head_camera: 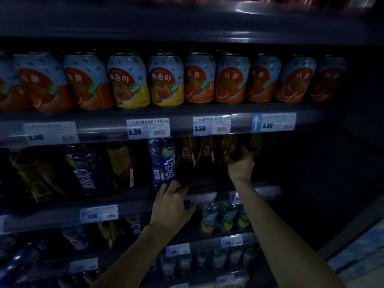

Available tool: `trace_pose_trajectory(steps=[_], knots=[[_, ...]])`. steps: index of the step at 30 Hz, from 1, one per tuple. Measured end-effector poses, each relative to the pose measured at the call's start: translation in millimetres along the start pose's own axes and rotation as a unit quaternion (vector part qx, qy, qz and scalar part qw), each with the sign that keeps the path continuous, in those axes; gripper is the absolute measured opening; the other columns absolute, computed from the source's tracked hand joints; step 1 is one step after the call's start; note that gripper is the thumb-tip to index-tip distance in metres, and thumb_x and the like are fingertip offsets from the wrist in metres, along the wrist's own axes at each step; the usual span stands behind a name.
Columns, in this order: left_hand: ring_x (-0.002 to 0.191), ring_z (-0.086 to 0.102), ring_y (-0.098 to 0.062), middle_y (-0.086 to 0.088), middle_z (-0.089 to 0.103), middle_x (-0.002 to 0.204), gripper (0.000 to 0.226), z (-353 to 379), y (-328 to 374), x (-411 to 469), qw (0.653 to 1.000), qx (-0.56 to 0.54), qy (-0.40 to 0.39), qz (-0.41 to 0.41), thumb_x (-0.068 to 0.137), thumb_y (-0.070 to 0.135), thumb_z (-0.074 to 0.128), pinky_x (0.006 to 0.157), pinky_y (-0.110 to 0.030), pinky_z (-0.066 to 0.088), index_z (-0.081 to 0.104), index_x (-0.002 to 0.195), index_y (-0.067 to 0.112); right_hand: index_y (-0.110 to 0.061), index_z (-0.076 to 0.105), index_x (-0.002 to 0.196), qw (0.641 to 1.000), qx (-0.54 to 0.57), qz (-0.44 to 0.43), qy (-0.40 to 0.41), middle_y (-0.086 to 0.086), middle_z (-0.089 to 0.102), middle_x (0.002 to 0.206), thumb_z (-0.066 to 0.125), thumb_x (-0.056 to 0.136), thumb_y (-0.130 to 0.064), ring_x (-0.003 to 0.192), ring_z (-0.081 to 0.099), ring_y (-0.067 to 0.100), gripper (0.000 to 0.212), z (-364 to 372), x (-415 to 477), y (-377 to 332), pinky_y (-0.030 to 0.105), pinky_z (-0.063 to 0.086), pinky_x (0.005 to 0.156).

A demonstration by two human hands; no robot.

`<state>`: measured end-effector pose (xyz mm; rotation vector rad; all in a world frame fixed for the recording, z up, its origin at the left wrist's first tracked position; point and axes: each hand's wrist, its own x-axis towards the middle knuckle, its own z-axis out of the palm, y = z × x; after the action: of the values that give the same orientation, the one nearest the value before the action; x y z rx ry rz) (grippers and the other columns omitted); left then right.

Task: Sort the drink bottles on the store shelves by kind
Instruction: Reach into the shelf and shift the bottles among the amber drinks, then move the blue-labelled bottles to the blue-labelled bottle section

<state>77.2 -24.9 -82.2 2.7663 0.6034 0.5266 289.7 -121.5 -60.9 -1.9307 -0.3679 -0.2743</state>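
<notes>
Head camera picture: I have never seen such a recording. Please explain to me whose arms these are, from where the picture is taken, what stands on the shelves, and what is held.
There is no machine here. A person wears one camera on the head, so you look forward and down along that person's own bare arms. In front are dark store shelves with white price tags. The upper shelf carries round metal drink cans, mostly orange and blue, two of them yellow. The shelf below carries plastic bottles. The left hand grips the base of a blue plastic bottle with white lettering. The right hand grips a dark brown bottle with a yellow label, among similar ones. The picture is dim, so the lowest shelves are hard to read.
</notes>
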Motion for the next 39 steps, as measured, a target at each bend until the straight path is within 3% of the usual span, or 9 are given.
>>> trace_pose_trajectory(steps=[8, 13, 19, 24, 36, 39], knots=[[0.113, 0.040, -0.021, 0.001, 0.049, 0.119, 0.052, -3.6, -4.6, 1.9, 0.999, -0.034, 0.001, -0.010, 0.084, 0.046, 0.060, 0.092, -0.033, 0.043, 0.056, 0.126, 0.017, 0.001, 0.047, 0.131, 0.999, 0.010, -0.015, 0.037, 0.021, 0.046, 0.134, 0.073, 0.083, -0.026, 0.125, 0.044, 0.034, 0.060, 2.2, -20.3, -7.0, 0.042, 0.041, 0.104], [0.119, 0.039, -0.020, 0.001, 0.047, 0.125, 0.052, -14.5, -10.6, 2.5, 0.996, -0.090, -0.015, -0.017, 0.084, 0.043, 0.062, 0.091, -0.035, 0.046, 0.051, 0.129, 0.019, -0.005, 0.047, 0.126, 0.997, 0.026, -0.059, 0.036, 0.018, 0.040, 0.138, 0.068, 0.084, -0.022, 0.129, 0.040, 0.032, 0.049, 3.0, -41.1, -14.2, 0.037, 0.036, 0.107], [0.120, 0.040, -0.019, 0.001, 0.046, 0.129, 0.050, -34.3, -26.4, -4.7, 0.994, -0.110, 0.004, -0.010, 0.084, 0.038, 0.061, 0.093, -0.034, 0.045, 0.049, 0.130, 0.020, -0.005, 0.050, 0.109, 0.996, 0.021, -0.081, 0.018, 0.013, 0.049, 0.114, 0.065, 0.085, -0.019, 0.107, 0.049, 0.028, 0.032, 12.0, -76.9, -28.4, 0.035, 0.043, 0.091], [0.114, 0.048, -0.021, -0.001, 0.050, 0.124, 0.049, -58.2, -52.9, -18.4, 0.994, -0.105, 0.032, -0.014, 0.085, 0.039, 0.061, 0.087, -0.037, 0.049, 0.051, 0.129, 0.021, -0.006, 0.042, 0.133, 0.996, 0.023, -0.083, -0.020, 0.013, 0.046, 0.131, 0.064, 0.089, -0.025, 0.120, 0.046, 0.026, 0.053, 31.7, -111.5, -54.2, 0.029, 0.036, 0.095], [0.115, 0.047, -0.019, 0.000, 0.051, 0.125, 0.049, -120.6, -161.3, -79.7, 0.986, -0.115, 0.082, -0.088, 0.086, 0.038, 0.062, 0.087, -0.034, 0.049, 0.049, 0.130, 0.020, -0.009, 0.050, 0.126, 0.980, 0.067, -0.172, -0.072, 0.004, 0.054, 0.118, 0.068, 0.086, -0.016, 0.108, 0.053, 0.015, 0.044, 101.1, -213.5, -138.9, 0.023, 0.039, 0.089], [0.115, 0.047, -0.022, -0.001, 0.050, 0.123, 0.048, -136.2, -189.5, -94.4, 0.983, -0.120, 0.083, -0.112, 0.086, 0.037, 0.063, 0.088, -0.036, 0.049, 0.050, 0.129, 0.020, -0.011, 0.050, 0.126, 0.977, 0.069, -0.177, -0.093, 0.001, 0.054, 0.116, 0.068, 0.086, -0.018, 0.105, 0.051, 0.010, 0.044, 120.8, -237.2, -155.5, 0.015, 0.036, 0.087]])
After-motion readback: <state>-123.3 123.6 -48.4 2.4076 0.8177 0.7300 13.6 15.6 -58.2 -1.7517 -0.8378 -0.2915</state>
